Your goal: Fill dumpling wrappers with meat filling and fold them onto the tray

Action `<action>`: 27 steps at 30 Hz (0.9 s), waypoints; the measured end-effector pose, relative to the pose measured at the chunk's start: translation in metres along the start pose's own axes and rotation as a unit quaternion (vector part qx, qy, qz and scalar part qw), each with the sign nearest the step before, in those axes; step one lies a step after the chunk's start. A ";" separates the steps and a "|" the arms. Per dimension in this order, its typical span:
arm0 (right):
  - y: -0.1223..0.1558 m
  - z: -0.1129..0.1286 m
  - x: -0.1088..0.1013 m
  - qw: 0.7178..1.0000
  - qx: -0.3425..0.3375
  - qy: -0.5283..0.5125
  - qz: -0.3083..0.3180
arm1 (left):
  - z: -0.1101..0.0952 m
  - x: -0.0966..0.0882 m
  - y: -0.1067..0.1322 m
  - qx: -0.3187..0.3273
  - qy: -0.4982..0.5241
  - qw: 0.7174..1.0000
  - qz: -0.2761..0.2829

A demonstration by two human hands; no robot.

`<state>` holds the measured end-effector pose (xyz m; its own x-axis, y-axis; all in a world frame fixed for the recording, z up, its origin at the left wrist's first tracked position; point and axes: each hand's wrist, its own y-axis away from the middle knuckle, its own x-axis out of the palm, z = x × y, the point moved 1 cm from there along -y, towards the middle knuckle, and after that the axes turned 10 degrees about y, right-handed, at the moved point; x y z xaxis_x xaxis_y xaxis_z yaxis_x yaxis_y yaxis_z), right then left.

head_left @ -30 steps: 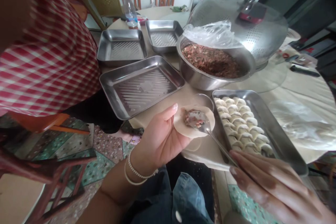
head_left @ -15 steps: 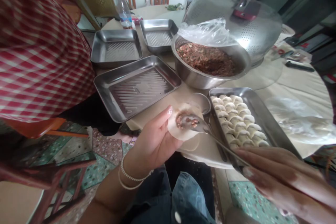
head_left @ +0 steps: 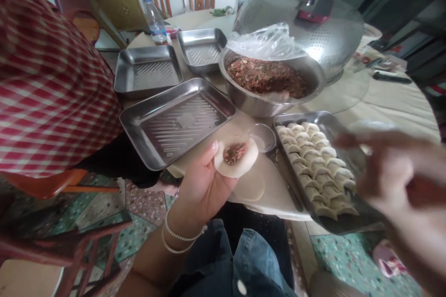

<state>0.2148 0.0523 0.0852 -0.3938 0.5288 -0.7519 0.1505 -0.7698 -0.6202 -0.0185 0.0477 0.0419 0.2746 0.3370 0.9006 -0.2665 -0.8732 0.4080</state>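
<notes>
My left hand (head_left: pixel 200 190) is cupped, palm up, under a round dumpling wrapper (head_left: pixel 244 164) with a dab of dark minced filling (head_left: pixel 234 153) in its middle. It hovers over the table's near edge, above a few flat wrappers (head_left: pixel 249 188). My right hand (head_left: pixel 393 171) is raised at the right, smeared by motion, over the steel tray (head_left: pixel 303 117) packed with rows of folded dumplings (head_left: pixel 315 158). Its fingers cannot be made out. A thin dark handle (head_left: pixel 287 185), perhaps the spoon, lies beside that tray.
A steel bowl of minced filling (head_left: pixel 258 104) stands behind, with a plastic bag (head_left: pixel 265 41) and a perforated steel cover (head_left: pixel 334 41). Three empty steel trays (head_left: pixel 139 123) lie to the left. A small round dish (head_left: pixel 264 137) sits mid-table. A person in red check (head_left: pixel 45 88) sits close on the left.
The spoon has left the wrapper, with the filling staying on it. My right hand swung up and to the right, away from my left hand, and now blurs over the dumpling tray.
</notes>
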 end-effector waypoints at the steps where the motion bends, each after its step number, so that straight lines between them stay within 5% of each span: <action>1: -0.021 -0.010 0.006 0.994 -0.022 -0.008 -0.108 | 0.000 0.001 0.000 0.009 -0.001 1.000 -0.015; 7: -0.118 -0.060 0.058 0.993 -0.085 0.075 -0.020 | -0.002 0.001 0.001 -0.013 -0.052 0.995 -0.079; 16: -0.126 -0.043 0.089 0.993 -0.105 -0.005 0.051 | -0.006 0.001 0.003 -0.036 -0.086 0.994 -0.058; 22: -0.137 -0.035 0.096 0.993 0.032 -0.110 0.041 | -0.004 -0.002 0.003 -0.055 -0.080 0.995 -0.031; 27: -0.146 -0.032 0.104 0.941 0.197 -0.268 0.063 | -0.002 -0.002 0.003 -0.065 -0.081 0.994 -0.020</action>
<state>0.1811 0.2310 0.0899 -0.8121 0.2490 -0.5277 -0.0793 -0.9431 -0.3229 -0.0218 0.0457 0.0417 0.4296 0.2993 0.8520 -0.3678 -0.8037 0.4678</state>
